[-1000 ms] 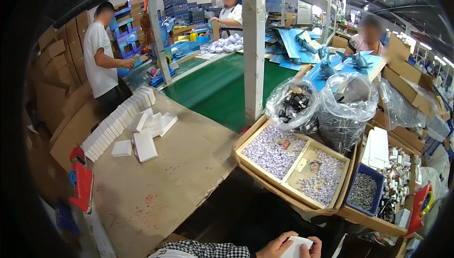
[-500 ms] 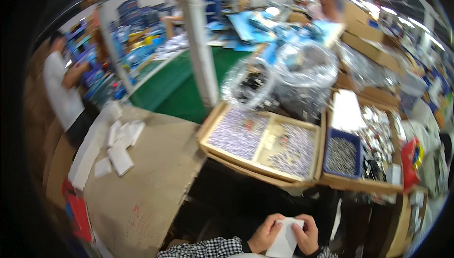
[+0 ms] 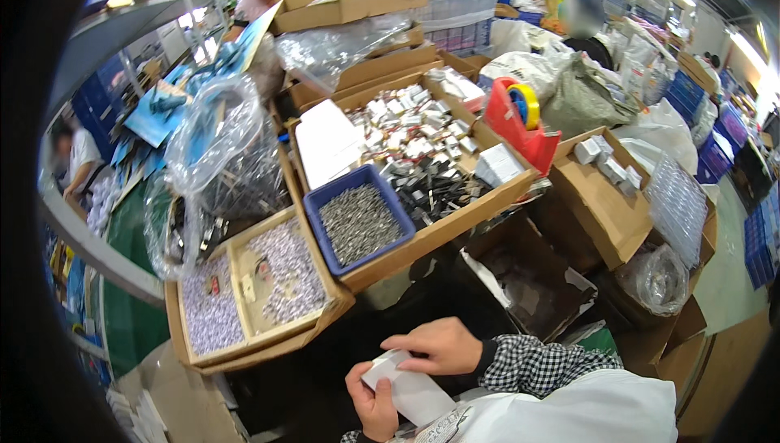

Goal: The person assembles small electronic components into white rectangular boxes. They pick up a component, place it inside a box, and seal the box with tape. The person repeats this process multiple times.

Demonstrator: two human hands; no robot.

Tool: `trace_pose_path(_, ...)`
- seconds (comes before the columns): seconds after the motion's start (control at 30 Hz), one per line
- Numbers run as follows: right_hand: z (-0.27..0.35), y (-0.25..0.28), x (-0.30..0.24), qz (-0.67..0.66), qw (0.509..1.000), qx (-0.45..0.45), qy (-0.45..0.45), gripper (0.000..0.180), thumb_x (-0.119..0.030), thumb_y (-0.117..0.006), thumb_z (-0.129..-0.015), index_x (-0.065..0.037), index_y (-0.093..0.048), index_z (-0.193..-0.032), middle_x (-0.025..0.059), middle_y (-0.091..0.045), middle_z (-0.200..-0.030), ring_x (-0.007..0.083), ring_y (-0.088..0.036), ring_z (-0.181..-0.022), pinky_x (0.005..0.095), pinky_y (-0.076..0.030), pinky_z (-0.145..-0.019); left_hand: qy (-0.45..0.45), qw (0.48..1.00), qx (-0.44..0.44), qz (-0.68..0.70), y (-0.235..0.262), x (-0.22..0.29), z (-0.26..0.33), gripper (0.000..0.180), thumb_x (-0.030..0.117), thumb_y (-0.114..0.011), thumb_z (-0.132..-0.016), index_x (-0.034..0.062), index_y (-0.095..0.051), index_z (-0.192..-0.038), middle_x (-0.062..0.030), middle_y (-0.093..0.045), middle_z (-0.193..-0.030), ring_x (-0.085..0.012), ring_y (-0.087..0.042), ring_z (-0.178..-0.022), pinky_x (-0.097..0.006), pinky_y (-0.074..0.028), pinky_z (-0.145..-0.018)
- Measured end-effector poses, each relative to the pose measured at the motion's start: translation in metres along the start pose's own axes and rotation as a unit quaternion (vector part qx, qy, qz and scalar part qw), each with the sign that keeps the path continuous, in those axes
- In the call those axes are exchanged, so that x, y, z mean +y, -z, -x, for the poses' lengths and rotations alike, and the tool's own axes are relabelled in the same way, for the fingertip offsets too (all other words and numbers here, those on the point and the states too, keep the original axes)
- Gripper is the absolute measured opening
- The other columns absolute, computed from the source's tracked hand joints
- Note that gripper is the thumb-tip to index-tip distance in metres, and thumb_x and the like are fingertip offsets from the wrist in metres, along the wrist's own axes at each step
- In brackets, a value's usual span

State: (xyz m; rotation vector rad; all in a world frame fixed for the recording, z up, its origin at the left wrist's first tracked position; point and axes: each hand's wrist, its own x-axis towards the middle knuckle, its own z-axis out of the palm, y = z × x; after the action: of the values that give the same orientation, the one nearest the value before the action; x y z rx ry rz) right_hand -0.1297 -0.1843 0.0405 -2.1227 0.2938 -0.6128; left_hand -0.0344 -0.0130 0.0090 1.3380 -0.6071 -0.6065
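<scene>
A small, flat white box (image 3: 410, 390) is held low in front of my body, its far end tilted up. My left hand (image 3: 375, 405) grips its left side, with the thumb on the upper face. Over the far end lies my right hand (image 3: 439, 347), its fingers bent onto the edge and the index finger reaching across. Beyond my hands, a blue tray (image 3: 405, 236) of small metal parts sits in a carton alongside black pieces (image 3: 435, 191) and small white components (image 3: 414, 122).
Left of it, a divided wooden tray (image 3: 231, 297) holds tiny pale parts beside clear plastic bags (image 3: 219, 142). A red tape dispenser (image 3: 520, 122) stands at the carton's right corner. Further right are an open carton (image 3: 597, 199) with white boxes and a dark open carton (image 3: 528, 280).
The view has swung right, bringing the parts carton and tape dispenser closer to the middle. My right hand has shifted from the white box's side to its far end; my left hand still grips it.
</scene>
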Motion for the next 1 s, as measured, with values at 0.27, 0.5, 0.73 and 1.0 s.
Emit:
trace_pose_path(0.27,-0.041,0.224,0.077,0.038,0.814,0.578,-0.048,0.028,-0.024,-0.054,-0.094,0.002,-0.064,-0.093,0.0022,-0.061,-0.083,0.0099,-0.055,-0.077,0.0245,-0.045,-0.071,0.042,0.999,-0.006,0.001,-0.002,-0.005,-0.011,0.034,0.001,-0.05,-0.091,0.0011,-0.041,-0.124,-0.0105,-0.048,-0.115,-0.0187,-0.047,-0.105,-0.031,-0.036,-0.097)
trace_pose_path(0.5,-0.048,0.279,0.087,-0.06,0.88,0.41,-0.233,0.022,-0.021,-0.06,-0.09,-0.001,-0.067,-0.094,0.0011,-0.065,-0.083,0.0077,-0.056,-0.08,0.0213,-0.042,-0.076,0.046,0.999,-0.003,0.012,-0.007,-0.01,-0.013,0.036,-0.001,-0.049,-0.091,0.0008,-0.04,-0.125,-0.0102,-0.048,-0.115,-0.0189,-0.048,-0.106,-0.031,-0.036,-0.097)
trace_pose_path(0.73,-0.055,0.28,0.082,-0.14,0.876,0.429,-0.17,0.018,-0.017,-0.062,-0.089,0.001,-0.064,-0.091,0.0029,-0.064,-0.086,0.0078,-0.056,-0.081,0.0214,-0.042,-0.078,0.056,0.998,-0.002,0.0,-0.007,-0.005,-0.011,0.036,-0.001,-0.049,-0.091,0.0014,-0.04,-0.126,-0.0105,-0.049,-0.116,-0.0192,-0.048,-0.105,-0.031,-0.036,-0.097)
trace_pose_path(1.0,-0.038,0.273,0.067,-0.185,0.849,0.44,-0.227,0.021,-0.028,-0.066,-0.086,-0.007,-0.065,-0.089,-0.0069,-0.046,-0.066,0.0009,-0.036,-0.056,0.0176,-0.026,-0.047,0.064,0.997,0.006,0.029,-0.009,-0.005,-0.009,0.035,0.0,-0.049,-0.092,0.0018,-0.04,-0.126,-0.0114,-0.05,-0.114,-0.0198,-0.048,-0.104,-0.032,-0.037,-0.096)
